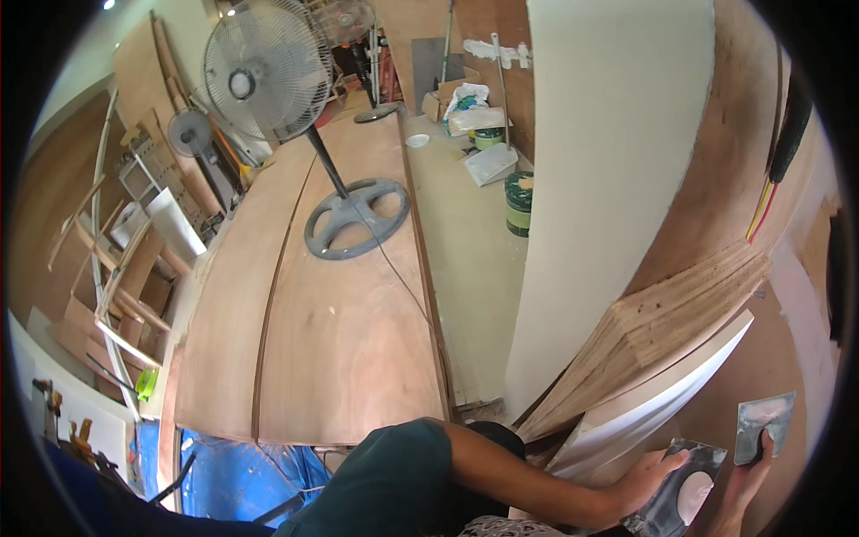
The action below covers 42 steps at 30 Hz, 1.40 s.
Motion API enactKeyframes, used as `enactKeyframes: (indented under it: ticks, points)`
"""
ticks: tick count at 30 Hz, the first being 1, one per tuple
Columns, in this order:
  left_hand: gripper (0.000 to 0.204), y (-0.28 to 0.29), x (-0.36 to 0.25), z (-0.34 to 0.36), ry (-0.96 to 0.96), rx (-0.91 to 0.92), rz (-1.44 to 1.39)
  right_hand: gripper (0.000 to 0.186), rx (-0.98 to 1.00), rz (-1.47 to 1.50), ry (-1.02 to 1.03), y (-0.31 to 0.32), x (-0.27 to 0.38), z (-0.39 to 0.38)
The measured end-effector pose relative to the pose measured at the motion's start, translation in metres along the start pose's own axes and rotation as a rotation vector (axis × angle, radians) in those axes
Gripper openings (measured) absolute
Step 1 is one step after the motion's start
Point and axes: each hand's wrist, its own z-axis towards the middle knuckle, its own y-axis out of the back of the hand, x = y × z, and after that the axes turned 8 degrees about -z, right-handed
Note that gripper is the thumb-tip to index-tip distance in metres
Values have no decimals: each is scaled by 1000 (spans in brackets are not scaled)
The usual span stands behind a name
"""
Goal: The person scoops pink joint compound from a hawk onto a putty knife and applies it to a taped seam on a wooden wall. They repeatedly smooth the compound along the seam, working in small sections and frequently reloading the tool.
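Note:
My left hand [631, 492] grips a flat metal plate [653, 506] at the lower right, its thumb over the edge, with a mound of pale pinkish paste [694, 492] on it. Just to its right my right hand [747, 483] holds a wide-bladed putty knife [762, 416] raised upright, pale paste smeared across the blade. My left forearm reaches across from the lower middle. Behind both hands are a curved white strip [662, 385] and a bundle of layered wooden edges [671, 318] along the right wall.
Long plywood boards [331, 340] run away from me, bearing a pedestal fan [356, 219] with a trailing cord. Blue sheeting [224, 465] lies below their near end. Wooden frames [134, 286] lean at left; buckets [519, 206] and a tall white curved panel [608, 134] stand at right.

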Motion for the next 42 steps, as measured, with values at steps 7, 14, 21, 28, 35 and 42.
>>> enactKeyframes:
  ticks: [7,14,21,28,35,42]
  points:
    - [43,-17,-56,-10,30,-66,44,36,4,-810,497,-32,64,-52]
    - [44,-35,-91,-13,-190,21,-78,37,654,-1121,1366,-99,119,-67]
    - [42,-38,-79,2,-161,6,10,24,818,-1365,1427,-101,109,-84]
    - [44,-39,-77,10,-271,26,189,25,839,-1410,1417,-93,120,-81]
    - [43,-41,-70,14,-291,72,294,28,864,-1510,1371,-95,113,-83]
    - [41,-45,-73,28,-349,12,231,28,715,-1530,1281,-72,135,-77]
